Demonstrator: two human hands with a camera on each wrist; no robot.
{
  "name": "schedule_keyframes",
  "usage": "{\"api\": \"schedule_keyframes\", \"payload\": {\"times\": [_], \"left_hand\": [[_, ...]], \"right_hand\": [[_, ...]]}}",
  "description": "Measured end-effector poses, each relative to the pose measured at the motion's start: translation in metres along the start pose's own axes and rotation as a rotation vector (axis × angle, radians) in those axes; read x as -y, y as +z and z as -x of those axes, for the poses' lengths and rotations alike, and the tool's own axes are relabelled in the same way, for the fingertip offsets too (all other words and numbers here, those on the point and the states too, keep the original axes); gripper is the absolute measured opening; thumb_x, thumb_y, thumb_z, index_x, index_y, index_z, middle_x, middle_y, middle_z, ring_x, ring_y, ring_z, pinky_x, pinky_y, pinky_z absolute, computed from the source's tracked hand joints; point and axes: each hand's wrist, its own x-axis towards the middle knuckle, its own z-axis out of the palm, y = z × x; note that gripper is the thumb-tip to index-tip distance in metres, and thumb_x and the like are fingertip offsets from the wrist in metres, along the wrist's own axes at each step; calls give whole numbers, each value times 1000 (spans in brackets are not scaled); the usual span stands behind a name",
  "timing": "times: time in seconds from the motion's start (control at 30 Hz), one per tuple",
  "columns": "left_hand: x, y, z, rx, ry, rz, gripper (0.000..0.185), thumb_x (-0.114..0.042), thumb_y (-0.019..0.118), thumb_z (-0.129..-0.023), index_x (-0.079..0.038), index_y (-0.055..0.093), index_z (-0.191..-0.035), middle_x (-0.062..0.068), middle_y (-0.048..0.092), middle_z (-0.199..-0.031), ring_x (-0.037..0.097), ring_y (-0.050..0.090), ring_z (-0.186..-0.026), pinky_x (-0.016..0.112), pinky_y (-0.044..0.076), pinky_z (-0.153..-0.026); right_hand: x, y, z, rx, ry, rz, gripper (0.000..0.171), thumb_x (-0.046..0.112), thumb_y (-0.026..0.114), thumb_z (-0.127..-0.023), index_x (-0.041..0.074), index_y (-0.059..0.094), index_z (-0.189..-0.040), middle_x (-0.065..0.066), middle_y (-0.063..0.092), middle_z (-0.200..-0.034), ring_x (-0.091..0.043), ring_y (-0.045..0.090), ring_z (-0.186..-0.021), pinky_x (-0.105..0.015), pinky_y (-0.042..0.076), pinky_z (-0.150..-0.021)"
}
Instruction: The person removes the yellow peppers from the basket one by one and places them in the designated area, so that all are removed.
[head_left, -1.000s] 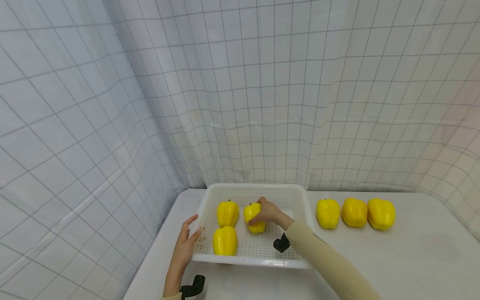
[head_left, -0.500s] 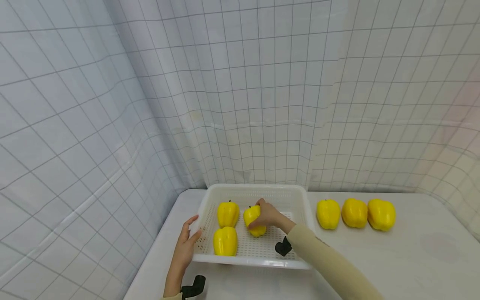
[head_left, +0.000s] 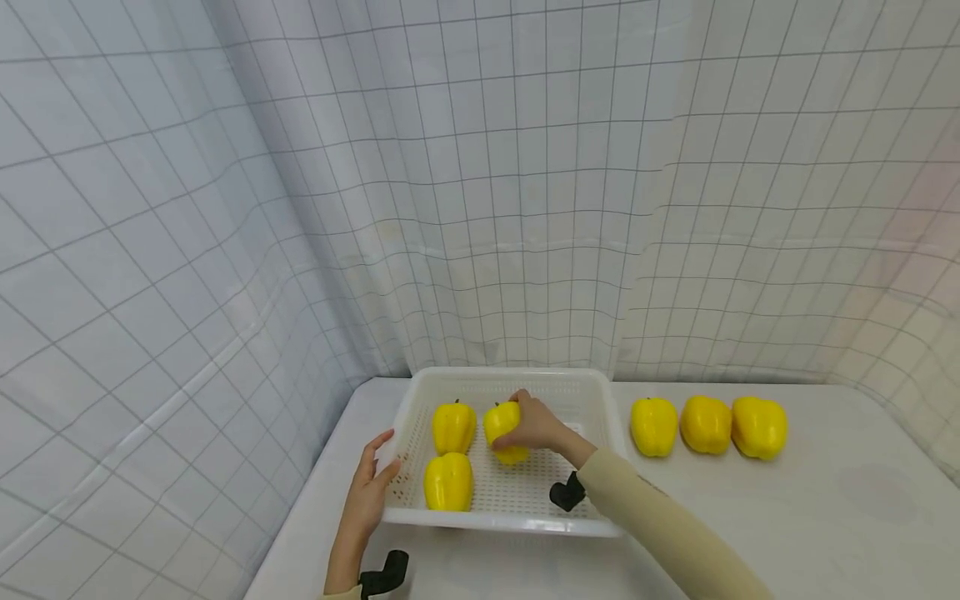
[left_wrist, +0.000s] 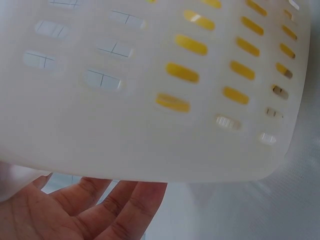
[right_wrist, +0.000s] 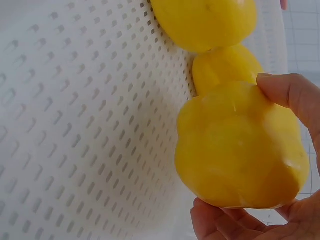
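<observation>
The left hand [head_left: 365, 492] lies with straight fingers against the outer left wall of the basket [head_left: 510, 523], holding nothing; the left wrist view shows the palm [left_wrist: 75, 212] just under that wall. The basket is white plastic, thin-walled, slotted on the sides and perforated on the floor; it looks light and a little flexible, so it would likely slide if not steadied. Inside it, two peppers [head_left: 452, 427] sit at the left, one behind the other. Just right of them the right hand [head_left: 538, 423] grips a third pepper [head_left: 501, 425] over the basket floor, thumb and fingers curled round its lobed body. That pepper is glossy yellow, smooth, with rounded lobes; it looks like a hollow replica, probably light and stiff, and somewhat slippery, so a wrap round the widest part suits it better than a pinch at the stem. On the table [head_left: 825, 517], right of the basket, three more peppers [head_left: 705, 425] stand in a row.
</observation>
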Motion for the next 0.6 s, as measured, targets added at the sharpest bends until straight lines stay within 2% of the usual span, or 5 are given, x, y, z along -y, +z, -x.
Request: {"api": "schedule_keyframes", "payload": {"times": [0.23,0.43,0.6], "left_hand": [[-1,0,0,-2,7,-2,47,-13,47,-99,-13,34,-144,22,41,-139,36,44,-117,51,34,-94],[-2,0,0,-3,10,-1,47,-13,46,-99,-12,34,-144,22,41,-139,36,44,-117,51,33,-94],[-1,1,-1,-2,7,1,47,-13,47,-99,-13,35,-144,21,39,-141,37,42,-119,52,32,-95]], "right_hand": [[6,-7,6,-67,-59,-42,81,29,84,-67,-1,38,-126,-14,50,-107,-25,54,-90,-39,48,-79],[6,-12,10,-129,-59,-104,87,32,85,-67,1,33,-131,-17,50,-115,-26,56,-94,-40,49,-78],[9,-17,15,-164,-67,-170,86,30,85,-68,1,32,-131,-18,51,-116,-26,57,-94,-40,50,-77]]}}
